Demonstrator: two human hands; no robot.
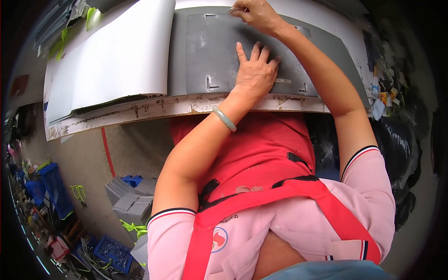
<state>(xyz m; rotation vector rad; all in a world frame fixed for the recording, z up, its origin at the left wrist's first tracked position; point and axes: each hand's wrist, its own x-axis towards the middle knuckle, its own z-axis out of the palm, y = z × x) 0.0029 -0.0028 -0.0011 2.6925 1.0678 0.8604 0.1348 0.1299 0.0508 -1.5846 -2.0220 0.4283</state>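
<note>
A dark grey rectangular template [219,51] with L-shaped slots near its corners lies on a larger dark grey sheet [177,60]. White, chalky smudges mark its surface around some slots. My left hand [256,70] presses on the template with its fingers spread, a pale bangle [224,118] on that wrist. At the template's far edge, near the upper left slot, my right hand [258,17] is closed in a pinch. A small pale piece pokes out from its fingertips, too small to name.
White sheeting [116,51] is folded over left of the template on the worn white table [154,106]. Black plastic bags [396,144] lie at the right. Blue baskets [56,189] and grey stacked pieces [133,205] are on the floor at left.
</note>
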